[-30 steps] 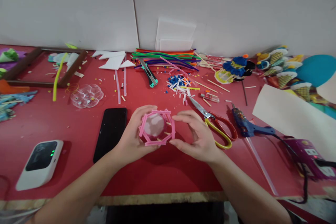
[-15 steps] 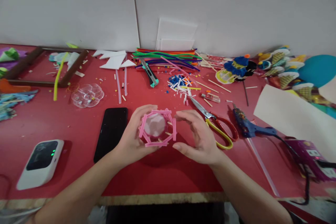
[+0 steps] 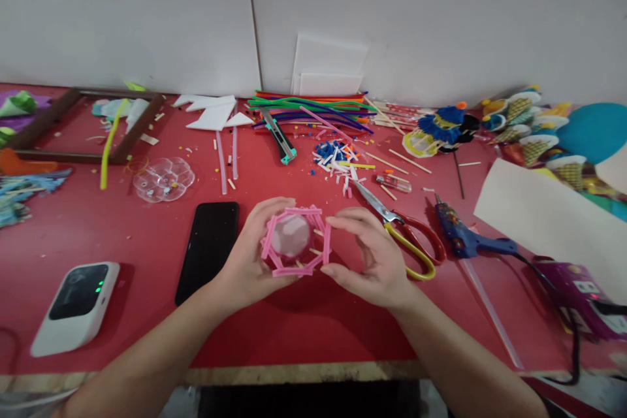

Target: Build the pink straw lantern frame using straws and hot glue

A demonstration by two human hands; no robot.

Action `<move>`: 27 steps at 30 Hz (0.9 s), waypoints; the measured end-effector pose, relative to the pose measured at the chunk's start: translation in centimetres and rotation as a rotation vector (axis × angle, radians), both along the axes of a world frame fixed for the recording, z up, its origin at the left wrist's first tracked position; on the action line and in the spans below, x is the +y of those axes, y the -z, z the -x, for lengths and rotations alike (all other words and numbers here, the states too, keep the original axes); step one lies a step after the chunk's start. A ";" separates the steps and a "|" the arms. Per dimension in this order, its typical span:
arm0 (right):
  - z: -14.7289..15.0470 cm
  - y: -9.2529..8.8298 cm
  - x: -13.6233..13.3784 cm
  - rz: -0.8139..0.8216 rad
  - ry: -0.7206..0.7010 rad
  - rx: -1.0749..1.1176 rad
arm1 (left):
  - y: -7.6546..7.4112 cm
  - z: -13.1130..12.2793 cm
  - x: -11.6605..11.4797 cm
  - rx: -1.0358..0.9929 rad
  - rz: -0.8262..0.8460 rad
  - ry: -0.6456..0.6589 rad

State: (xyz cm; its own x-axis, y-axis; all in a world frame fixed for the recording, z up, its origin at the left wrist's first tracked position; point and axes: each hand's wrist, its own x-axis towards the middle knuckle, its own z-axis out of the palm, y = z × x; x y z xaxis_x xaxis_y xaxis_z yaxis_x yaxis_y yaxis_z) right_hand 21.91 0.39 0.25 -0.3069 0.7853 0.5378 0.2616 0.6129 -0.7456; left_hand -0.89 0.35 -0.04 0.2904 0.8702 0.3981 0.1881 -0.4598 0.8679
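Observation:
Between my hands is a small pink six-sided frame (image 3: 294, 270) built of short pink strips stacked at angles, with a pale round base and a few bare wooden sticks inside. My left hand (image 3: 249, 255) wraps around its left side and holds it above the red table. On the right, my right hand (image 3: 365, 255) has thumb and index fingertip at the two ends of the frame's right-hand pink strip (image 3: 326, 243), gripping it lengthwise. Its other fingers are curled.
Scissors (image 3: 411, 245) and a blue glue gun (image 3: 460, 232) lie to the right. A black phone (image 3: 206, 251) and a white device (image 3: 76, 307) are on the left. Behind are a box cutter (image 3: 279, 137), coloured pipe cleaners (image 3: 313, 104) and a pile of small scraps (image 3: 336, 155).
My right fingertips have closed slightly onto the right-hand strip, which sits straighter along that side. The frame and my left hand have barely shifted.

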 end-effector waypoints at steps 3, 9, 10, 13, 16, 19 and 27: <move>0.0 0.0 0.0 -0.016 0.004 -0.025 | 0.1 0.0 0.1 0.004 -0.002 0.000; 0.0 0.1 0.1 -0.008 0.008 -0.043 | 0.0 0.0 0.1 -0.022 0.009 0.007; 0.0 0.1 0.1 -0.009 0.006 -0.042 | 0.0 0.0 0.1 -0.025 0.012 0.009; 0.1 0.1 0.1 -0.013 0.002 -0.043 | 0.0 0.0 0.1 -0.030 0.013 0.014; 0.1 0.1 0.0 -0.012 -0.004 -0.049 | 0.1 0.0 0.0 -0.026 0.008 0.016; 0.1 0.1 0.0 -0.004 -0.006 -0.047 | 0.1 0.1 0.0 -0.029 0.007 0.018; -0.1 0.5 -0.1 0.055 -0.089 0.070 | -0.1 -0.1 -0.2 -0.035 0.014 0.006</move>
State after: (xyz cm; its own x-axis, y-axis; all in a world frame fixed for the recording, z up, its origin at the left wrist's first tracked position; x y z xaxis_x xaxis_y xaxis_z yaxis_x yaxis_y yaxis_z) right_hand 22.01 0.32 -0.30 -0.3401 0.7855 0.5170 0.1535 0.5887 -0.7936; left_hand -0.84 0.18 0.10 0.2818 0.8739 0.3962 0.1550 -0.4489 0.8800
